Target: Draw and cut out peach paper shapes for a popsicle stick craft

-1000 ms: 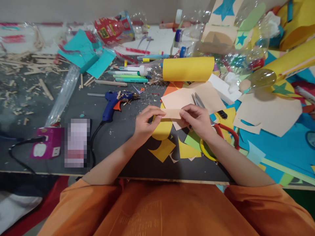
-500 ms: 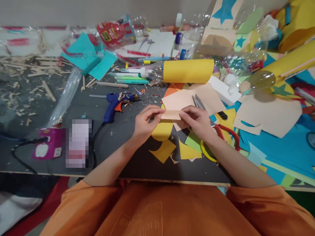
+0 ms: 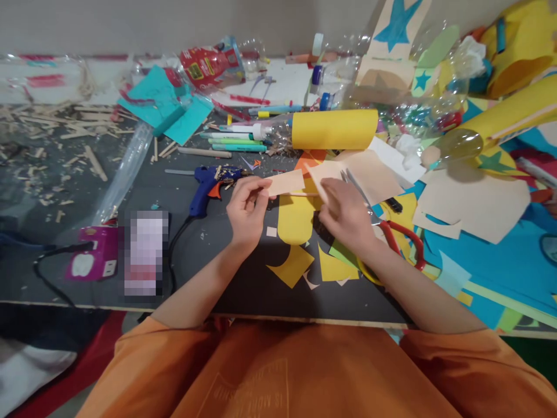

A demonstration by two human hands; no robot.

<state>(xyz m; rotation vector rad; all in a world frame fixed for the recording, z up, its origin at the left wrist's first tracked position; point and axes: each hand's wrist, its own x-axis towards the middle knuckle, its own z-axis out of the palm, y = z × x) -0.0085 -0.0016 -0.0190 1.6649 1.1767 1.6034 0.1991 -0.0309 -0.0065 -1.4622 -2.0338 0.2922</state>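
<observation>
In my left hand [image 3: 246, 209], a small peach paper strip [image 3: 287, 182] is pinched between thumb and fingers, its free end pointing right. My right hand [image 3: 348, 212] is closed at the edge of a larger peach paper piece [image 3: 321, 177], which is tilted up from the pile; its fingertips are partly hidden. Just beyond that hand lie scissors [image 3: 398, 235] with red and yellow handles, partly covered by the wrist. Under and between the hands are a rounded yellow paper piece [image 3: 296, 220] and yellow offcuts [image 3: 293, 266].
To the left lie a blue glue gun [image 3: 202, 188] with its cord, a blurred-out rectangular item [image 3: 145, 252] and a purple box [image 3: 92, 252]. Behind are markers [image 3: 237, 139], a yellow paper-wrapped bottle [image 3: 335, 129] and clear bottles. Blue paper [image 3: 452, 249] spreads at right.
My hands have moved apart. The strip, held by both before, is now only in my left hand. My right hand has moved onto the larger peach paper, lifting its edge.
</observation>
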